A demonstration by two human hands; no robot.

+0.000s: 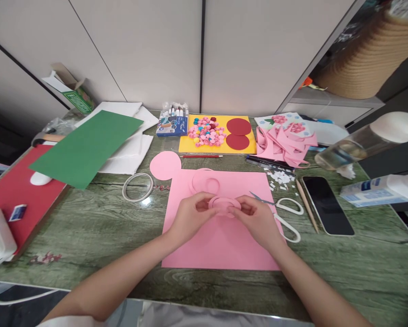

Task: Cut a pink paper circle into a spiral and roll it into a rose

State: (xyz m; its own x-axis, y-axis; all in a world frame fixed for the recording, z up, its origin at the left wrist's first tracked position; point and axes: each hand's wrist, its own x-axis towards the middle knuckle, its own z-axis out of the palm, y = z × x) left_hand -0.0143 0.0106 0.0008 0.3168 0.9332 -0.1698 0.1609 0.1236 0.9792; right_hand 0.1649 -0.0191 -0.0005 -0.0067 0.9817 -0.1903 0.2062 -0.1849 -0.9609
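Note:
Between the fingertips of both hands is a curled pink paper piece (225,201), looped like a ring. My left hand (192,215) pinches its left side, and my right hand (260,220) pinches the right side. Both are held above a large pink sheet (221,254) on the table. Just beyond them, another curved pink paper piece (199,180) lies on that sheet. White-handled scissors (289,206) rest by my right hand, blades over the sheet's right edge. A pink paper circle (165,165) sits at the sheet's far left corner.
Left lie a roll of tape (137,187), a green sheet (88,147) and a red sheet (30,190). A yellow sheet (207,149) at the back bears pompoms and dark red circles. Pink scraps (286,143), a pencil (307,205), a phone (328,204) and bottles (381,188) are right.

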